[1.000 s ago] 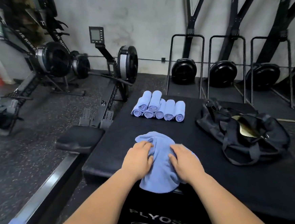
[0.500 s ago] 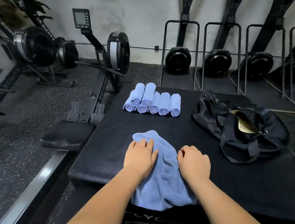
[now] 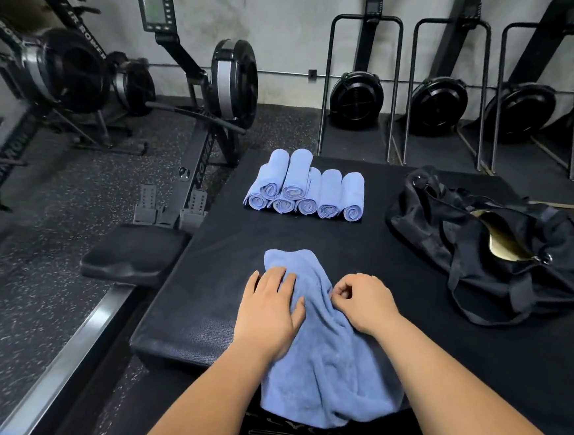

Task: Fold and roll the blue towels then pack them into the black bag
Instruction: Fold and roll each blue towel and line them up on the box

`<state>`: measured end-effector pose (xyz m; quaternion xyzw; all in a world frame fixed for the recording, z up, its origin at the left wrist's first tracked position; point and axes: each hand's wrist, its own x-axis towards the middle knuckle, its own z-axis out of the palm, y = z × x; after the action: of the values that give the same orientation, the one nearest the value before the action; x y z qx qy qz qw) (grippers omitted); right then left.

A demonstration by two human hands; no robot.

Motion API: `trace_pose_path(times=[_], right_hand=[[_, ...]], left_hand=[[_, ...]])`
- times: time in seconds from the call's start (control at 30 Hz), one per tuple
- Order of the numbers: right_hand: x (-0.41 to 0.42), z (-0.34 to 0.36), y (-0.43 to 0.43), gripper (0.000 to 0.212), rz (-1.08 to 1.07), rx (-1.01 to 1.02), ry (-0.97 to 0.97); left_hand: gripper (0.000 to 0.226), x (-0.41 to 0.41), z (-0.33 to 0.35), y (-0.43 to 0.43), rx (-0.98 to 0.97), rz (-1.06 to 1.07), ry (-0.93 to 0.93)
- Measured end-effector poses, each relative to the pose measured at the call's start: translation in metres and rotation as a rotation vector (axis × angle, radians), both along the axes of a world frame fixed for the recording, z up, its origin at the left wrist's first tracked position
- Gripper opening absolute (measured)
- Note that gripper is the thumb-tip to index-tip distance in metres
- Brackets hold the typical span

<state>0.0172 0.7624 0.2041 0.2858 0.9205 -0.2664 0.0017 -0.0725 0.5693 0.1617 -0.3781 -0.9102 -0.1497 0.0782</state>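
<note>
- Head view, far left: rowing machines [image 3: 220, 85] stand on the speckled floor. One has a small monitor [image 3: 154, 9] on a raised arm, and its padded seat [image 3: 135, 253] sits just beside the platform's left edge.
- Black platform [image 3: 311, 236]: fills the centre and carries all the task items.
- Left hand [image 3: 271, 314]: fingers straight and slightly spread, palm down, pressing flat on the left margin of the loose blue towel [image 3: 329, 364].
- Loose blue towel: crumpled and unrolled, lying lengthwise at the near middle of the platform. Its near end hangs over the front edge.
- Rolled towels [image 3: 305, 191]: seven blue rolls at the far side of the platform, five side by side and touching, with two stacked on top at the left. Spiral ends face the camera. They are well apart from the loose towel.
- Right hand [image 3: 363, 299]: fingers curled in, thumb and forefinger closed on a fold at the towel's right side.
- Black bag [image 3: 482, 246]: on the platform's right part, slumped, top open with a gold lining showing and straps trailing toward the near side. It does not touch the towels.
</note>
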Motion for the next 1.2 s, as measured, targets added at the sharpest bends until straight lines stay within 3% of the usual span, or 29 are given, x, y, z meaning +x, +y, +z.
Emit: trace_pose_path(times=[0.1, 0.27, 0.33, 0.43, 0.47, 0.6, 0.67, 0.8, 0.9, 0.97, 1.07, 1.13, 1.2], right_hand=[[-0.008, 0.006, 0.007, 0.013, -0.002, 0.06, 0.022], [-0.012, 0.025, 0.023, 0.011, -0.218, 0.534, 0.538], [-0.009, 0.02, 0.025, 0.01, -0.039, 0.616, 0.482], [0.003, -0.01, 0.021, 0.022, 0.209, 0.509, 0.151], [0.007, -0.018, 0.021, 0.025, 0.199, 0.439, 0.114], [0.015, -0.022, 0.019, 0.013, 0.048, 0.261, 0.274], [0.014, -0.021, 0.02, 0.02, -0.061, 0.224, 0.289], [0.009, -0.016, 0.027, 0.029, -0.186, 0.159, 0.14], [0.002, -0.013, 0.025, 0.017, -0.138, 0.119, 0.08], [0.0, -0.008, 0.024, 0.014, -0.231, 0.125, 0.206], [0.005, 0.0, 0.033, 0.008, -0.523, 0.296, 0.455], [0.011, -0.004, 0.041, 0.012, -0.491, 0.372, 0.3], [0.017, -0.012, 0.046, 0.019, -0.389, 0.316, 0.107]], left_hand=[[0.058, -0.001, -0.001, -0.001, 0.003, 0.014, -0.021], [0.059, -0.003, -0.004, -0.001, -0.027, 0.024, -0.022], [0.062, -0.003, -0.003, -0.001, -0.057, 0.028, -0.037], [0.068, -0.001, 0.0, -0.002, -0.086, 0.067, -0.05], [0.07, 0.0, 0.0, -0.001, -0.088, 0.089, -0.053], [0.07, 0.0, -0.001, -0.002, -0.019, 0.142, -0.063], [0.064, 0.0, -0.002, -0.003, 0.046, 0.071, -0.039], [0.056, -0.001, 0.0, -0.003, 0.07, -0.087, -0.044], [0.057, -0.001, -0.002, -0.003, 0.013, -0.084, -0.066], [0.058, -0.002, -0.003, -0.002, -0.011, -0.051, -0.073], [0.06, -0.002, -0.003, 0.0, -0.011, -0.001, -0.055], [0.063, -0.002, -0.004, 0.001, -0.032, 0.022, -0.049], [0.065, -0.001, -0.004, 0.0, -0.05, 0.037, -0.052]])
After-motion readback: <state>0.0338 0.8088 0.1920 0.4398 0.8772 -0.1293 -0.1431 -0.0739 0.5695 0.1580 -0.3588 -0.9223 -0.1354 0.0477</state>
